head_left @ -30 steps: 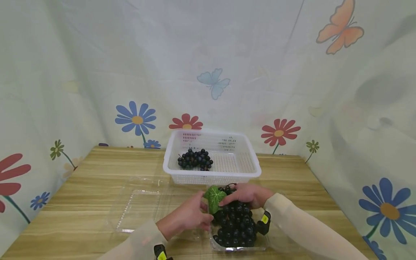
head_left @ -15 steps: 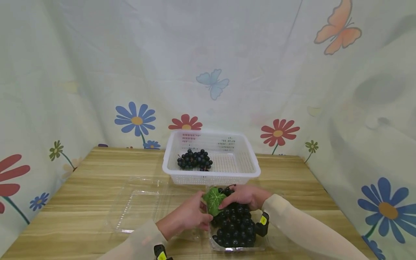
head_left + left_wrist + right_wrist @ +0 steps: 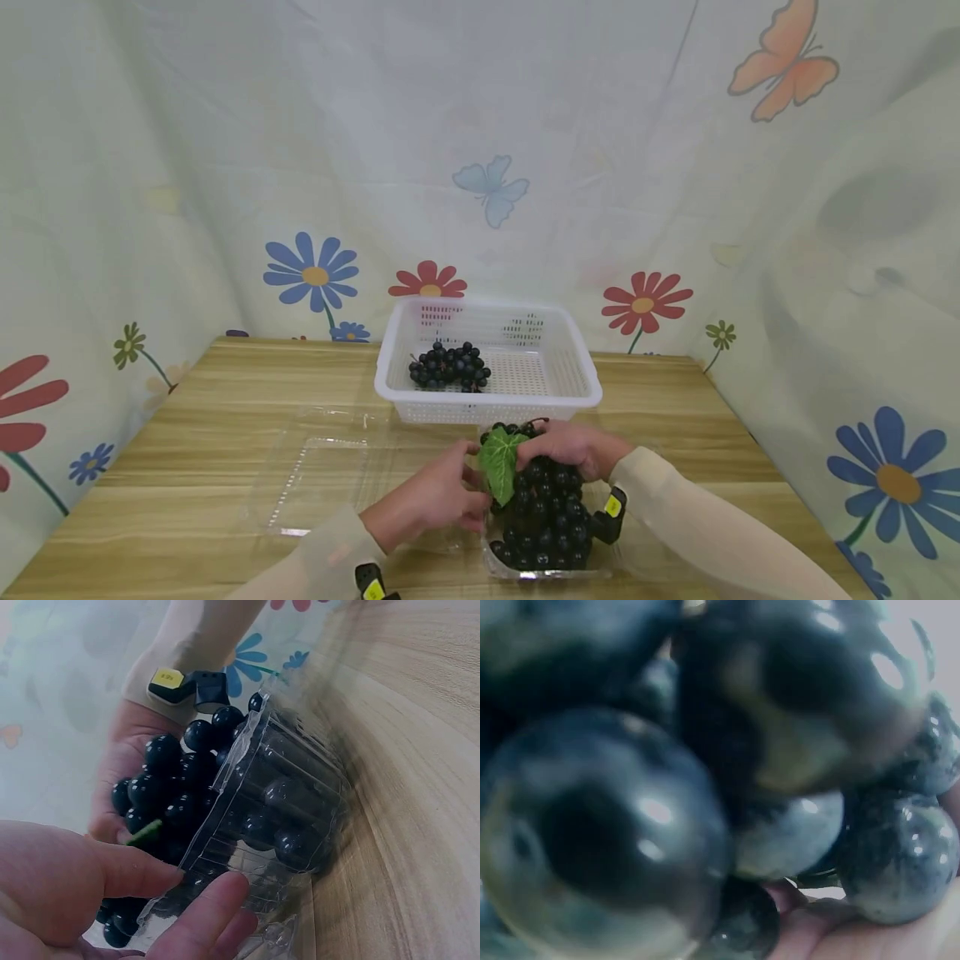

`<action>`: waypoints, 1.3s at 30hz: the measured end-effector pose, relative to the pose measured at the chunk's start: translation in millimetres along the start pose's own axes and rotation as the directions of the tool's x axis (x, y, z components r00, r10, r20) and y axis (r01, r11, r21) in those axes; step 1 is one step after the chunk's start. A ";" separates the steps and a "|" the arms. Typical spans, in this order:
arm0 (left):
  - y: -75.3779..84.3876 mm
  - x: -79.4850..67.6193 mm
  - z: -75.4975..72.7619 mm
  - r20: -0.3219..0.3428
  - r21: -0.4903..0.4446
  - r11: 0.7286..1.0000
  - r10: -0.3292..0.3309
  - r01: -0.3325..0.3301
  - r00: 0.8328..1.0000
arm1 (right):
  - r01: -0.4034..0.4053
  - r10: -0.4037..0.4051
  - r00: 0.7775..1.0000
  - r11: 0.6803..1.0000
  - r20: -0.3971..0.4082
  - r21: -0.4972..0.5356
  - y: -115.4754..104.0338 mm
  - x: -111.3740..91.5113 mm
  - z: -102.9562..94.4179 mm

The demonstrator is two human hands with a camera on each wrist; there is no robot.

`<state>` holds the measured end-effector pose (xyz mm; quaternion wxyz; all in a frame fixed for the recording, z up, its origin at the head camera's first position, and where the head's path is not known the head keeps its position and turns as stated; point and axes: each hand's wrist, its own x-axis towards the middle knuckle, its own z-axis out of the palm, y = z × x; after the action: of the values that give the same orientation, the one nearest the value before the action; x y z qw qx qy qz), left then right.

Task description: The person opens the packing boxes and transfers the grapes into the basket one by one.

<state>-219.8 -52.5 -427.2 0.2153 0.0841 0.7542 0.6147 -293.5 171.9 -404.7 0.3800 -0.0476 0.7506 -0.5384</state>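
Note:
A bunch of dark grapes point(image 3: 551, 508) with a green leaf point(image 3: 500, 463) sits in a clear plastic container point(image 3: 551, 574) at the table's front. With thumb and fingers, my left hand point(image 3: 442, 492) pinches the container's left rim, which also shows in the left wrist view, where the clear wall point(image 3: 247, 859) lies between thumb and finger. At the bunch's stem end, my right hand point(image 3: 573, 450) grips the grapes beside the leaf; its fingertips are partly hidden. Large, blurred grapes point(image 3: 600, 832) fill the right wrist view, with part of that hand point(image 3: 885, 937) underneath.
Behind the hands stands a white perforated basket point(image 3: 487, 402) with another bunch of dark grapes point(image 3: 448, 367) at its left side. An open clear plastic lid or tray point(image 3: 322, 475) lies on the wooden table point(image 3: 187, 467) to the left. A patterned curtain point(image 3: 600, 167) hangs behind.
The leaf has turned and now hangs more upright, slightly right of where it was. My right thumb has shifted with it, and more grapes show behind the leaf. The left hand has stayed in place.

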 end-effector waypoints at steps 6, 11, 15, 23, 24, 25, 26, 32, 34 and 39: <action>-1.3 0.4 -1.2 -0.003 0.017 1.000 -0.007 0.007 1.000 | 0.072 -0.071 0.997 0.997 -0.034 0.038 -4.4 -2.9 -4.0; -2.4 0.4 -0.7 0.003 0.015 1.000 -0.002 0.001 1.000 | 0.122 -0.119 0.990 0.992 -0.071 0.041 -7.1 -5.3 -8.0; -3.3 0.0 -0.1 0.004 0.011 1.000 0.005 -0.005 1.000 | 0.085 -0.081 0.994 0.995 -0.068 0.055 -10.4 -8.1 -10.0; -2.5 0.1 -0.6 0.008 0.015 1.000 0.001 -0.001 1.000 | 0.032 -0.034 0.999 0.995 0.024 0.090 -18.3 -13.2 -10.1; -2.4 0.2 -0.8 0.009 0.016 1.000 0.001 -0.001 1.000 | 0.031 -0.034 0.999 0.995 0.027 0.090 -19.2 -14.1 -10.2; -2.3 0.3 -0.9 0.010 0.018 1.000 0.000 0.000 1.000 | 0.030 -0.033 0.999 0.995 0.025 0.090 -20.1 -15.5 -10.6; -2.2 0.4 -0.9 0.012 0.019 1.000 -0.001 0.000 1.000 | 0.030 -0.032 0.999 0.996 0.021 0.090 -21.3 -17.1 -11.1; -3.0 0.5 -1.3 0.020 -0.002 1.000 0.005 -0.005 1.000 | 0.039 -0.041 0.999 0.997 0.033 0.073 -29.1 -25.4 -14.8; -3.5 0.9 -1.9 0.025 -0.007 1.000 0.005 -0.005 1.000 | 0.046 -0.051 0.997 0.996 0.052 0.081 -31.3 -27.1 -15.2; -4.7 1.4 -2.9 0.033 -0.006 1.000 0.011 -0.011 0.999 | 0.076 -0.083 0.994 0.991 0.064 0.108 -36.1 -32.3 -15.9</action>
<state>-221.6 -55.6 -431.6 0.2246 0.0979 0.7481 0.6167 -292.7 184.7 -355.4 0.3859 -0.0759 0.7053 -0.5899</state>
